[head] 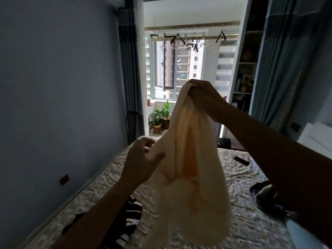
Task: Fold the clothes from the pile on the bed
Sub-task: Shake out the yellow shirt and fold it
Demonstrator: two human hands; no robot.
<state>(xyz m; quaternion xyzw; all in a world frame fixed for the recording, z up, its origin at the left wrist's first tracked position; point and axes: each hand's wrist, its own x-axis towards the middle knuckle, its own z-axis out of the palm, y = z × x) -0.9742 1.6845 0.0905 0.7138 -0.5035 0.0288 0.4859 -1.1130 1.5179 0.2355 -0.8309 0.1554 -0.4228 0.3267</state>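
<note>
A cream-coloured garment (pixel 190 177) with an orange mark down its middle hangs in the air over the bed (pixel 251 230). My right hand (pixel 201 97) grips its bunched top edge, held high. Lower on the left, my left hand (pixel 142 159) touches the garment's left edge with loosely spread fingers. A black-and-white striped garment (pixel 129 221) lies on the bed under my left forearm. A dark blue and white garment (pixel 264 194) lies at the right, partly hidden by my right arm.
The bed has a pale patterned cover and runs along the grey wall (pixel 53 105) on the left. A dark flat object (pixel 241 160) lies on the far right of the bed. Beyond are potted plants (pixel 159 117), a window and a shelf (pixel 244 78).
</note>
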